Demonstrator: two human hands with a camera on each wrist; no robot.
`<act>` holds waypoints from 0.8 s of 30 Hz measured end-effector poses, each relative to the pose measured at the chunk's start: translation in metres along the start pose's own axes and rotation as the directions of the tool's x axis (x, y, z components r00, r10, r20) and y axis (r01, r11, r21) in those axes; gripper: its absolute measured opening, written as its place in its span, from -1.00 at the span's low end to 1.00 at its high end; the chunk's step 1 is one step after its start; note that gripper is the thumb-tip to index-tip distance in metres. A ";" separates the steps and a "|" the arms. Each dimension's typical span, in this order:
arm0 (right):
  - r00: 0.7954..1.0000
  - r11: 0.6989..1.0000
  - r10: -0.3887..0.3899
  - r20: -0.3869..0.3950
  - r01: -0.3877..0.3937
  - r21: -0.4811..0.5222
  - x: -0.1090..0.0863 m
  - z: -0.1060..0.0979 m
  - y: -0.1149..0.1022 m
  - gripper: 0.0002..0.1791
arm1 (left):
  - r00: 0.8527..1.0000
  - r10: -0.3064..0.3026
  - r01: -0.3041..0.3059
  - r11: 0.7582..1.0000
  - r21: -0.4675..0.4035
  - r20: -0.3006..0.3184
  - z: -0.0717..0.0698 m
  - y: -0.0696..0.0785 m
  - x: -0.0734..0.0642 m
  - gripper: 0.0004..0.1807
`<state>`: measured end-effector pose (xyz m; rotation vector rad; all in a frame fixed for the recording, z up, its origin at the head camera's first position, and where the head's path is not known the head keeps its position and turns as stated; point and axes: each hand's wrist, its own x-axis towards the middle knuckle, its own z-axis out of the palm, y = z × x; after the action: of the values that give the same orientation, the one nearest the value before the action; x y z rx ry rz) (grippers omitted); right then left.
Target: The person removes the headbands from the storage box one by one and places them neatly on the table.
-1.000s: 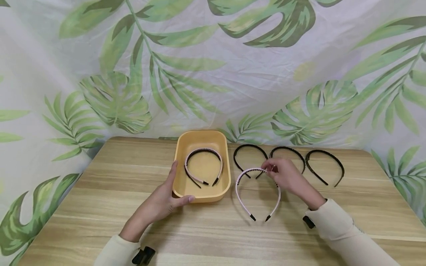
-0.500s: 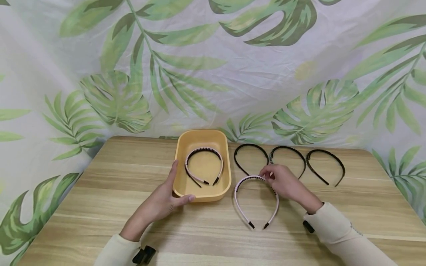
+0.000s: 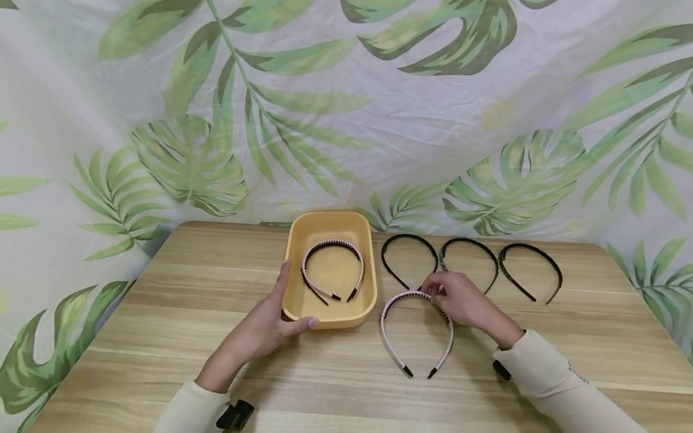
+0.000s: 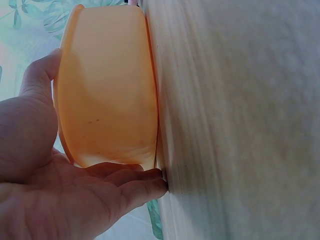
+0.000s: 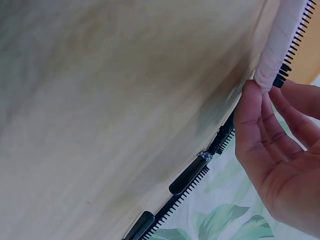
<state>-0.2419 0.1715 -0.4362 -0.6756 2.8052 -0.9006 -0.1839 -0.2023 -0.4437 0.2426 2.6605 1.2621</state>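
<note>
My left hand [image 3: 260, 328] holds a yellow plastic box [image 3: 371, 240] at its near left corner. The thumb lies over the near rim and the fingers run along the left side; in the left wrist view the fingertips [image 4: 155, 187] reach down beside the tabletop. Inside the box a pink headband [image 3: 358, 255] overlaps a black headband [image 3: 315, 293]. My right hand [image 3: 462, 300] pinches another pink headband [image 3: 385, 331] at its top right, close over the table, its black-tipped ends pointing towards me. Black comb teeth line its inner side in the right wrist view.
Behind the right hand, three dark headbands stand in a row: one on the left [image 3: 407, 236], one in the middle [image 3: 468, 240] and one on the right [image 3: 533, 247]. The wooden table [image 3: 346, 385] ends at a leaf-printed cloth [image 3: 411, 150] at the back.
My right hand has moved the pink headband towards me and lower, slightly to the left, away from the row of dark headbands. The left hand and the box have stayed put.
</note>
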 end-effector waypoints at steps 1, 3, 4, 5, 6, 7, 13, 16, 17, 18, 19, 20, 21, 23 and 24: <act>1.000 1.000 -0.003 0.001 0.003 -0.001 0.000 0.000 0.000 -0.81 | 1.000 -0.001 0.001 1.000 0.000 0.000 0.000 0.000 0.000 0.41; 1.000 1.000 -0.005 0.004 0.005 -0.001 0.000 0.000 0.001 -0.80 | 1.000 -0.003 0.003 1.000 0.000 0.001 0.000 0.000 0.000 0.41; 1.000 1.000 -0.004 0.005 0.004 0.000 0.000 0.000 0.001 -0.80 | 1.000 -0.003 0.003 1.000 -0.001 0.002 0.000 0.000 0.000 0.41; 1.000 1.000 -0.004 0.006 0.004 0.000 0.000 0.001 0.001 -0.80 | 1.000 -0.003 0.003 1.000 -0.003 0.002 0.000 0.000 0.000 0.41; 1.000 1.000 -0.005 0.007 0.005 -0.001 0.000 0.001 0.001 -0.80 | 1.000 -0.003 0.003 1.000 -0.002 0.002 0.000 0.000 0.000 0.41; 1.000 1.000 -0.006 0.008 0.006 -0.001 0.000 0.001 0.002 -0.80 | 1.000 -0.003 0.003 1.000 -0.001 0.001 0.000 0.000 0.000 0.41; 1.000 1.000 -0.012 0.022 0.012 -0.003 0.000 0.000 0.002 -0.76 | 1.000 -0.004 0.004 1.000 0.002 -0.001 0.000 0.000 0.000 0.41; 1.000 1.000 -0.011 0.027 0.011 -0.006 0.000 0.000 0.001 -0.74 | 1.000 -0.002 0.002 1.000 -0.002 0.000 0.000 -0.001 0.000 0.41; 1.000 1.000 -0.010 0.028 0.010 -0.005 0.000 0.000 0.001 -0.74 | 1.000 -0.001 0.001 1.000 -0.003 0.001 0.000 -0.001 0.000 0.41; 1.000 1.000 -0.010 0.029 0.010 -0.005 0.000 0.000 0.001 -0.74 | 1.000 -0.001 0.001 1.000 -0.004 0.001 0.000 -0.001 0.000 0.41; 0.999 1.000 -0.009 0.031 0.010 -0.004 0.000 0.000 0.001 -0.74 | 1.000 0.000 0.000 1.000 -0.005 0.002 0.000 -0.001 0.000 0.41; 0.999 1.000 -0.010 0.031 0.010 -0.005 0.000 0.001 0.001 -0.73 | 1.000 0.001 -0.001 1.000 -0.004 0.002 0.000 -0.001 0.000 0.41; 0.999 1.000 -0.010 0.031 0.011 -0.005 0.000 0.001 0.002 -0.73 | 1.000 0.001 -0.001 1.000 -0.003 0.002 0.000 -0.001 0.000 0.41; 0.999 1.000 -0.011 0.034 0.012 -0.008 0.000 0.001 0.002 -0.73 | 1.000 0.001 -0.001 1.000 -0.002 0.001 0.000 -0.001 0.000 0.41; 0.999 1.000 -0.011 0.036 0.012 -0.010 0.000 0.002 0.002 -0.73 | 1.000 0.000 0.000 1.000 -0.001 0.001 0.000 -0.001 0.000 0.41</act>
<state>-0.2428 0.1722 -0.4389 -0.7028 2.7787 -0.8679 -0.1839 -0.2025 -0.4444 0.2431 2.6586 1.2635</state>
